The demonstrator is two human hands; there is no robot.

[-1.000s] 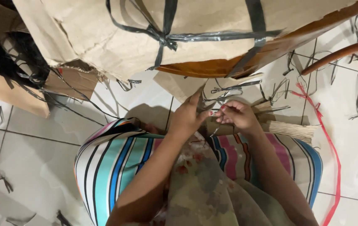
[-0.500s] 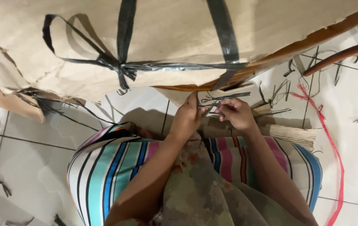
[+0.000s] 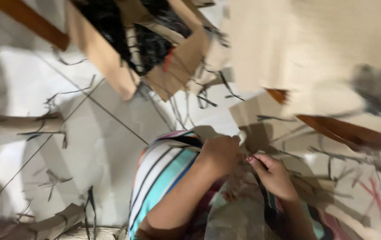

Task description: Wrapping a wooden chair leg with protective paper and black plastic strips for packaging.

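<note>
Looking down, I am seeing my left hand [image 3: 219, 155] curling shut on a blurred pale strip [image 3: 243, 134] over the striped cushion [image 3: 163, 171]. My right hand [image 3: 274, 177] is sitting just beside it with fingers bent; I cannot tell what it is gripping.

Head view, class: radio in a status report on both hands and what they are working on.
Left hand fisted, grip closed on something unclear. Right hand fingers curled beside it, contents blurred. Both over striped cushion. Cardboard box and scattered strips on floor ahead.

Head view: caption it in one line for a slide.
Left hand and right hand meet over a striped cushion, amid cardboard scraps on the tiled floor.
</note>
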